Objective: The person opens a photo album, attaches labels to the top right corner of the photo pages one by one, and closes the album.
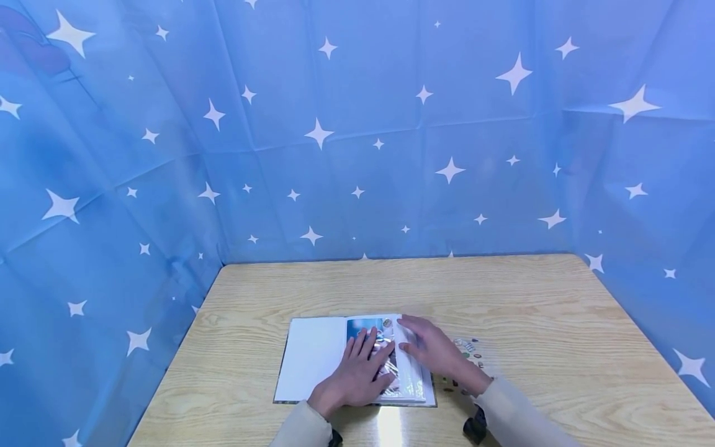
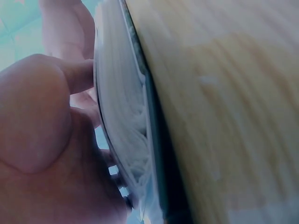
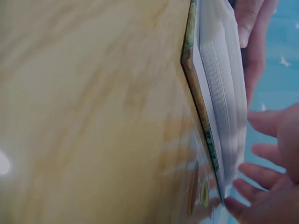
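A photo album [image 1: 315,360] lies spread on the table, its white inside cover to the left. On its right side is a thick stack of pages [image 2: 119,93] with a glossy photo [image 1: 357,325] in a clear sleeve on top. My left hand [image 1: 357,375] rests across that photo, fingers straight and spread, covering much of it. At the right edge of the pages, my right hand [image 1: 438,351] touches the top sheet with fingers extended. The right wrist view shows those fingers [image 3: 264,175] along the page block [image 3: 226,88], holding nothing visible.
A clear sheet of small colourful stickers [image 1: 469,351] lies right of the album, partly under the right forearm. The wood-grain table [image 1: 391,285] ends at a blue star-patterned curtain [image 1: 374,180] behind and at both sides.
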Motion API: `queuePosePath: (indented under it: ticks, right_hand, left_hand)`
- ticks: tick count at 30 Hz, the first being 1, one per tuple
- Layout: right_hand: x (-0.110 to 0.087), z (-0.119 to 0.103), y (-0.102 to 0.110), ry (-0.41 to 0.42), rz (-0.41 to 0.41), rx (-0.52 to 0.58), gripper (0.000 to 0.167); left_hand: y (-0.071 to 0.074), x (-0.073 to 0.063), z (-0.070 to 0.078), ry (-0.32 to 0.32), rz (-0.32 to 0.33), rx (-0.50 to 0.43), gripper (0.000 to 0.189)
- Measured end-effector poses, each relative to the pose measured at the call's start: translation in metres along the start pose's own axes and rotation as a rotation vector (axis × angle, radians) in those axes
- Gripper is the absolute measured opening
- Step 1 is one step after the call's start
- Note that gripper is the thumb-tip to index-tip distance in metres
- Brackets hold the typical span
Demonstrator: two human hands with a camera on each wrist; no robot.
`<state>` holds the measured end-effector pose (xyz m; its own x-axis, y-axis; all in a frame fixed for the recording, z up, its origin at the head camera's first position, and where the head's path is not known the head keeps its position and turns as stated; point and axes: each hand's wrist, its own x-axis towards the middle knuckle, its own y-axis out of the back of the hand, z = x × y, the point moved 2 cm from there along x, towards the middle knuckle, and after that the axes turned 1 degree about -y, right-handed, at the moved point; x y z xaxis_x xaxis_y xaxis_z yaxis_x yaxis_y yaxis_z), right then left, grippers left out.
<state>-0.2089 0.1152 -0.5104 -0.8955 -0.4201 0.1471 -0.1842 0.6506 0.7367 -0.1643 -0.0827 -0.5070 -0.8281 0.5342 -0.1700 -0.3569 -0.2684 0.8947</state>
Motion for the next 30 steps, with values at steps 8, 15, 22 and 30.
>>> queuePosePath:
  ticks: [8, 15, 22, 30]
  right_hand:
    - [-0.0057, 0.0045, 0.0046, 0.018, -0.201, -0.062, 0.058]
    - [-0.0056, 0.0051, 0.0066, 0.061, -0.263, -0.087, 0.06]
    - [-0.0055, 0.0053, 0.0048, 0.063, -0.277, -0.165, 0.061]
    - [-0.008, 0.0038, 0.0055, 0.059, -0.281, -0.198, 0.059]
  left_hand:
    - [0.0, 0.0001, 0.0004, -0.01, 0.003, -0.006, 0.06]
    - [-0.0004, 0.0007, -0.0027, -0.023, 0.027, -0.058, 0.059]
    - [0.0021, -0.0009, -0.0015, -0.02, 0.059, -0.122, 0.058]
    - [0.0032, -0.0012, 0.0018, -0.017, 0.064, -0.164, 0.06]
